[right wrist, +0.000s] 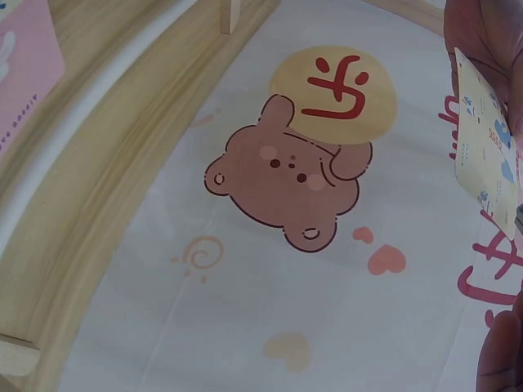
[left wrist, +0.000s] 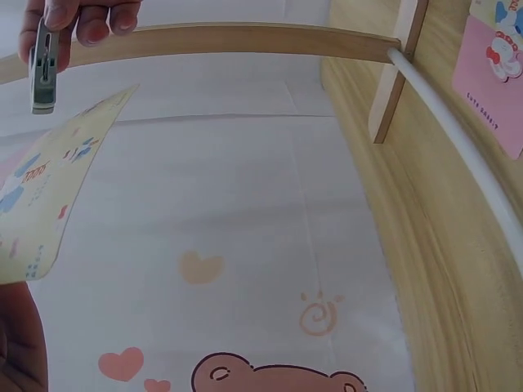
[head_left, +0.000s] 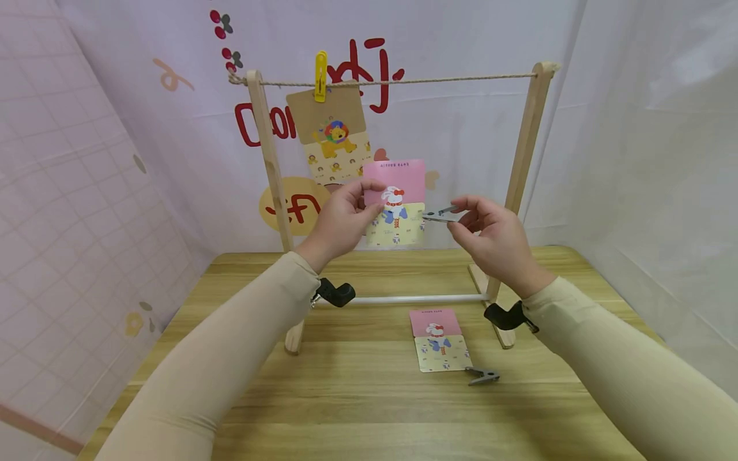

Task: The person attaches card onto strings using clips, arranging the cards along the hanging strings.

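Observation:
My left hand (head_left: 344, 216) holds a pink and yellow rabbit card (head_left: 403, 232) by its left side, with the thumb over the front. At the card's right edge, my right hand (head_left: 497, 238) pinches a grey clothespin (head_left: 442, 216) between thumb and fingers. Whether the clothespin touches the card cannot be told. The left wrist view shows the clothespin (left wrist: 44, 77) pointing down above the tilted card (left wrist: 61, 175). In the right wrist view the card (right wrist: 482, 151) appears at the right border, mostly cutting off the clothespin. Both hands are in front of the wooden rack, below its rope (head_left: 438, 80).
From the rope hangs a lion card (head_left: 354, 150), held by a yellow clothespin (head_left: 320, 77). Wooden posts (head_left: 526, 141) flank the rack, joined low down by a white bar (head_left: 415, 299). Another rabbit card (head_left: 426, 358) and a grey clothespin (head_left: 485, 376) lie on the table (head_left: 323, 410).

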Available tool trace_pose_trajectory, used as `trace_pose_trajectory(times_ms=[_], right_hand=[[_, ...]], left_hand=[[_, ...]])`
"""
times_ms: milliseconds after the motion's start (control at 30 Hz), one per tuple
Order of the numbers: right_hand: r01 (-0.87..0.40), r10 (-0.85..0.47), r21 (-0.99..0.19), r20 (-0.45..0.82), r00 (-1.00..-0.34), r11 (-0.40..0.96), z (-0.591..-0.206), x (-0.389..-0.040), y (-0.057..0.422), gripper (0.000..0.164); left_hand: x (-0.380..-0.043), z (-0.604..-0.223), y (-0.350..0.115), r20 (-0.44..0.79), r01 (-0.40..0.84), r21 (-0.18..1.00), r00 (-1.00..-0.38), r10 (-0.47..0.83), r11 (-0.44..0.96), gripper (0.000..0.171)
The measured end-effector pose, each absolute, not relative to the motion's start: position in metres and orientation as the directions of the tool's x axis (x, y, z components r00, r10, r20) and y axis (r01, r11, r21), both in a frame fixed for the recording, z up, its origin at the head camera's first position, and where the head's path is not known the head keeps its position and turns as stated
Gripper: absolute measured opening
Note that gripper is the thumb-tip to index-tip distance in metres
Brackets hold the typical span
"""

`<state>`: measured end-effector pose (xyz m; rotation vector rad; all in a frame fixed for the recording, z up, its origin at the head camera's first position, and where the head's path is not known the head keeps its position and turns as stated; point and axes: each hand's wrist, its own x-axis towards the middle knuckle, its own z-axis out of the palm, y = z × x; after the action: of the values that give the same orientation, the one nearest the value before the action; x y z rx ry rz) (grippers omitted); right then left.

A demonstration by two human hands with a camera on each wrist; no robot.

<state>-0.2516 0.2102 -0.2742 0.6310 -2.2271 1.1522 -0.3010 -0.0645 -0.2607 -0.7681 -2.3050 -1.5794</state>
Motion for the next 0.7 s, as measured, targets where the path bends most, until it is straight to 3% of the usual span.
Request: trace_pose_trajectory(times_ms=[700], right_hand=[[-0.657,-0.092,-0.559,0.722,-0.686,0.506,-0.229,-0.26,0.2,0.028]], left_hand=[[-0.307,-0.232,-0.06,0.481,0.542,0.817,-0.829,0.286,0.198,0.027]])
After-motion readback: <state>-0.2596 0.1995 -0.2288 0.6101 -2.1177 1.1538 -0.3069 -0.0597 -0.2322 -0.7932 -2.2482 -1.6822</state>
